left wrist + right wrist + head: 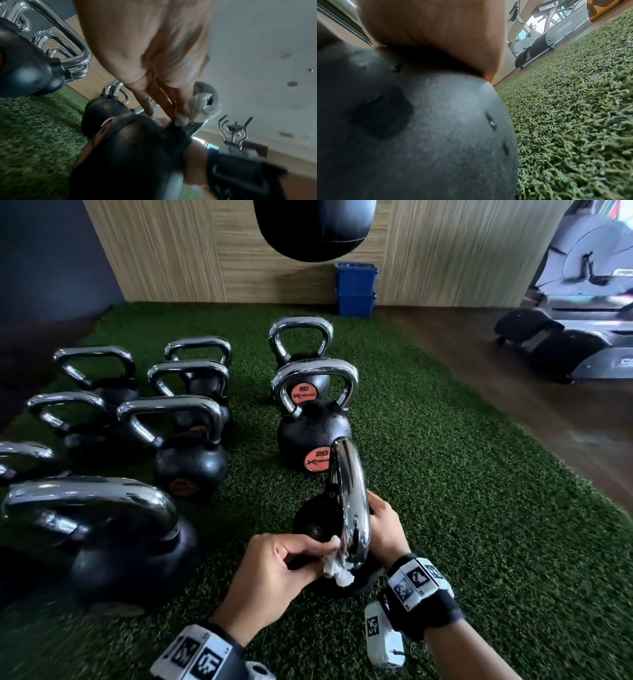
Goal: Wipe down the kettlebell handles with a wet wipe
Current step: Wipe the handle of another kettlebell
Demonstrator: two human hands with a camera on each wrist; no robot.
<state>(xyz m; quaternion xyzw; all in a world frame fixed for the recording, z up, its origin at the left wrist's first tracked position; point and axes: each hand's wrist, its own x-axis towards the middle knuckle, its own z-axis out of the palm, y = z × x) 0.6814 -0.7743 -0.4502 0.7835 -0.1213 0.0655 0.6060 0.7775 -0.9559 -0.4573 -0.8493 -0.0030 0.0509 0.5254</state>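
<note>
A black kettlebell [317,523] stands on the green turf [479,542] right in front of me, its chrome handle [352,498] seen edge-on. My left hand [318,556] pinches a crumpled white wet wipe [337,568] against the near lower end of that handle. In the left wrist view the wet wipe [200,108] sits bunched under the fingers [181,102] where the handle meets the kettlebell body [137,148]. My right hand [380,525] grips the kettlebell from its right side, thumb up by the handle. In the right wrist view the palm [436,33] lies on the kettlebell's round body [419,128]; its fingers are hidden.
Several more chrome-handled kettlebells [185,440] stand in rows to the left, and two marked 20 [313,422] stand just beyond. A black punching bag [313,227] hangs overhead. Blue bins [356,289] sit by the wood wall. Treadmills [565,344] line the wooden floor at right.
</note>
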